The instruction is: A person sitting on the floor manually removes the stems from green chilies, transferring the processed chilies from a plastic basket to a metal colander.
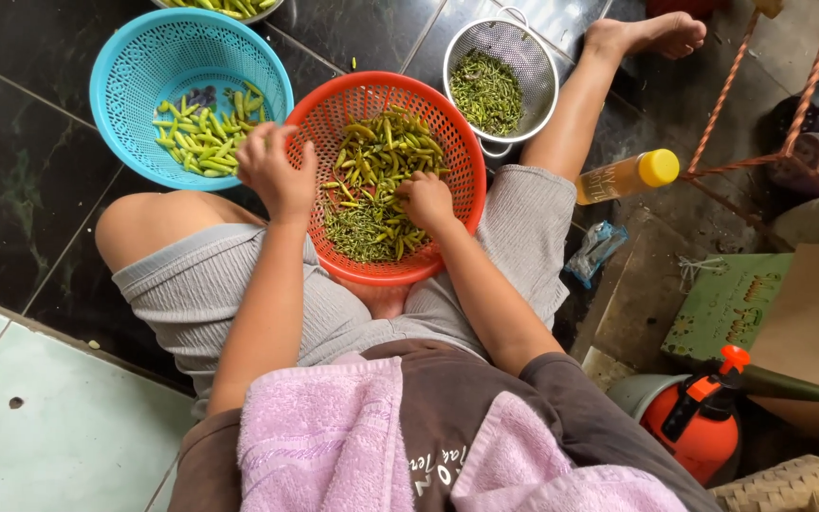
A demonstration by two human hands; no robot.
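Right hand [426, 201] buried in green chillies [381, 166] inside orange basket [462, 161] on lap, fingers curled, grasp unclear. Left hand [277, 171] at basket's left rim, loosely closed, contents hidden. Blue basket [125, 66] far left, metal strainer [542, 71] far right. Best: pinch one stem at a time.

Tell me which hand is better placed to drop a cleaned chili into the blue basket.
The left hand. It rests at the orange basket's left rim, right beside the blue basket of green chilies. The right hand sits among the chilies inside the orange basket, farther away.
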